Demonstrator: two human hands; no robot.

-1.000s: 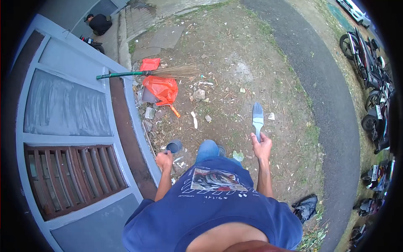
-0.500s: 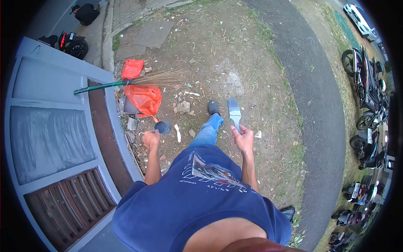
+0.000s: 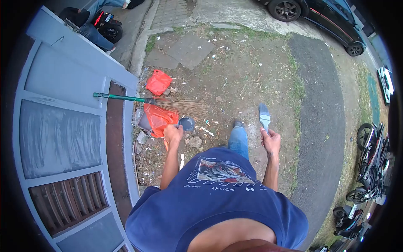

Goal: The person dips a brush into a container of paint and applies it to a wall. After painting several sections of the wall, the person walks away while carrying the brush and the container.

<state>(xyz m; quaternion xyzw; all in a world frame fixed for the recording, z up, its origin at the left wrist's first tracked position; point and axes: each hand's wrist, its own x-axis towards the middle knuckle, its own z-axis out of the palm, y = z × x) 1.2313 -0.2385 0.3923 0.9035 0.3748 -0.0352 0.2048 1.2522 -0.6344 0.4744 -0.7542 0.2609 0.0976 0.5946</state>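
My left hand (image 3: pixel 172 135) is closed on a small dark cup (image 3: pixel 187 123), held out in front of me with its round opening facing up. Whatever is inside looks dark grey. My right hand (image 3: pixel 271 142) grips a paintbrush (image 3: pixel 264 116) by its handle, with the bluish-grey bristles pointing away from me. Cup and brush are well apart, one on each side of my body. Beyond the cup, a stick broom (image 3: pixel 178 106) with a green handle lies across an orange-red plastic bag (image 3: pixel 158 118).
On my left stands a grey-painted panelled structure (image 3: pixel 63 138) with brown slats (image 3: pixel 69 201). A second red bag (image 3: pixel 158 82) and stones (image 3: pixel 194 141) lie on the dirt. An asphalt strip (image 3: pixel 317 138) runs along my right. Parked motorcycles (image 3: pixel 367 155) and a black car (image 3: pixel 327 21) are farther off.
My view has shifted forward as I walk, so the broom and bags appear nearer my left hand. A black car has come into view. Both hands keep their holds.
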